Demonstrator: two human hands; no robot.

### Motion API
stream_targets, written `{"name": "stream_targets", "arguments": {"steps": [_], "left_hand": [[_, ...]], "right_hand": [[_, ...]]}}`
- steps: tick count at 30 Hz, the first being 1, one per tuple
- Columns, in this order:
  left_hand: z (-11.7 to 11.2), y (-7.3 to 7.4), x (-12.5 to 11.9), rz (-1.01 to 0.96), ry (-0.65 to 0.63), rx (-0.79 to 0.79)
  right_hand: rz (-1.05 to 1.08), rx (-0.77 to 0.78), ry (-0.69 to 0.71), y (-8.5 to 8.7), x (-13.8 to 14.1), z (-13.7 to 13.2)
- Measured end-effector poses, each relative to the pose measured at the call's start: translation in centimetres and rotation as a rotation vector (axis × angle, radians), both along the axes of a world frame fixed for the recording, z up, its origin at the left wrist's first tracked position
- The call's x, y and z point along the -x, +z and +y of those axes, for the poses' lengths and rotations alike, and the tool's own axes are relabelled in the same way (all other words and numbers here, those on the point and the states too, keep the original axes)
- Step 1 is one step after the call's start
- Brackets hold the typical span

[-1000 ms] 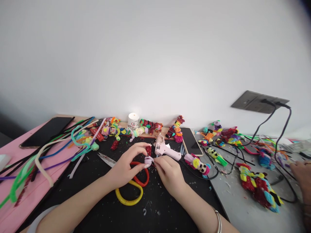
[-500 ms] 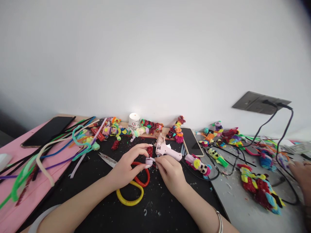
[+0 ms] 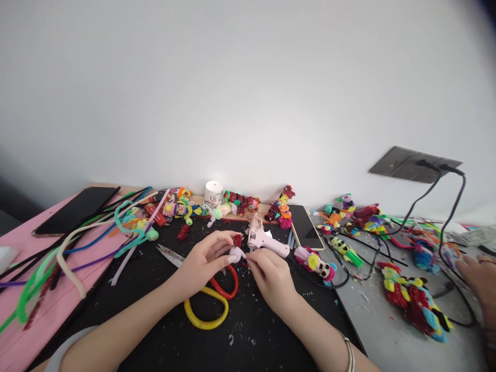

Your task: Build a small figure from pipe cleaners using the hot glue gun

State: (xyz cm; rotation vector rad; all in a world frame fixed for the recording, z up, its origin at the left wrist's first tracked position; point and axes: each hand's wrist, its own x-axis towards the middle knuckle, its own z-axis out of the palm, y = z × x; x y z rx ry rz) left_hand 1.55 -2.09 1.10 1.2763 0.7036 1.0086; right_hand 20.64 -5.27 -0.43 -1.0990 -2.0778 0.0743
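Observation:
Between my hands is a small piece made of pipe cleaner, with a pale lilac coil [image 3: 236, 253] and a glittery dark red part [image 3: 237, 240] above it. My left hand [image 3: 211, 258] pinches it between thumb and fingers. My right hand [image 3: 271, 274] has its fingertips closed on the loose lilac end at the coil's right side. Scissors [image 3: 206, 307] with one yellow and one red handle lie under my left hand, their blades pointing left. A pale pink glue gun [image 3: 267, 241] rests just beyond my right hand.
Loose pipe cleaners [image 3: 70, 258] and a dark phone [image 3: 75, 211] lie on the left. A paper cup [image 3: 214, 192] and pipe-cleaner dolls line the wall. Another phone [image 3: 306, 227], more dolls [image 3: 414, 305], cords and another person's hand [image 3: 475, 279] are to the right.
The lilac pipe cleaner has turned in my left fingers, and its coil now faces me more. My left fingers have curled in closer around the piece. The right hand stays nearly in place.

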Motion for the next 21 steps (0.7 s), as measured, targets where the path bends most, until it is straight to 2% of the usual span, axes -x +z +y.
{"name": "stream_targets", "arguments": {"steps": [5, 10, 16, 21], "left_hand": [[-0.15, 0.0, -0.23, -0.11, -0.015, 0.18], [-0.53, -0.33, -0.55, -0.344, -0.095, 0.379], [-0.77, -0.51, -0.9, -0.53, -0.161, 0.508], [-0.59, -0.66, -0.75, -0.565, -0.17, 0.549]], "right_hand": [[0.021, -0.019, 0.073, 0.44, 0.29, -0.32], [0.037, -0.068, 0.118, 0.56, 0.62, -0.7], [0.011, -0.074, 0.101, 0.59, 0.93, -0.88], [0.052, -0.069, 0.105, 0.95, 0.83, -0.88]]}}
